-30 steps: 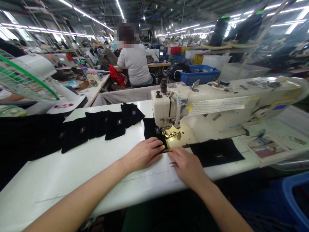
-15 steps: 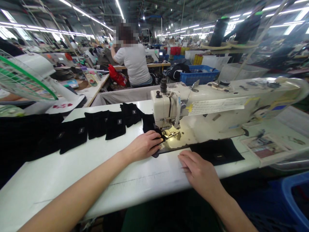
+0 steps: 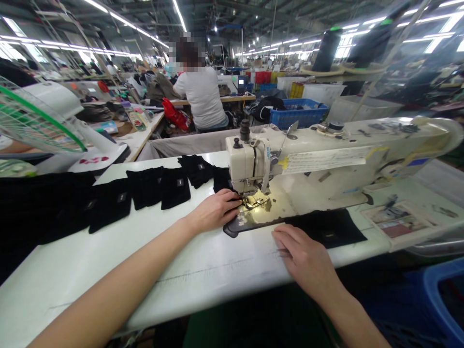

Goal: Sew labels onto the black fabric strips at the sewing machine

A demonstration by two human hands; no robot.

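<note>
My left hand (image 3: pixel 217 210) lies at the needle area of a cream sewing machine (image 3: pixel 308 150), its fingertips on a black fabric piece (image 3: pixel 222 180) that runs behind them. How firmly the fingers grip it is hidden. My right hand (image 3: pixel 302 249) rests near the table's front edge, fingers bent together, with a thin dark pointed tool partly showing under them. Just behind it, a black fabric piece with a small label (image 3: pixel 328 228) lies flat beside the machine bed. A row of labelled black pieces (image 3: pixel 175 187) stretches left across the white table (image 3: pixel 181 270).
A fan (image 3: pixel 39 116) stands at the left, near a dark fabric pile (image 3: pixel 43 203). Beyond the machine, a person in a white shirt (image 3: pixel 203 96) sits near a blue basket (image 3: pixel 299 112). Another blue basket (image 3: pixel 431 309) is at the lower right.
My left hand has shifted slightly left and back, and the black piece under it has moved back from the needle plate's front. My right hand has moved slightly right.
</note>
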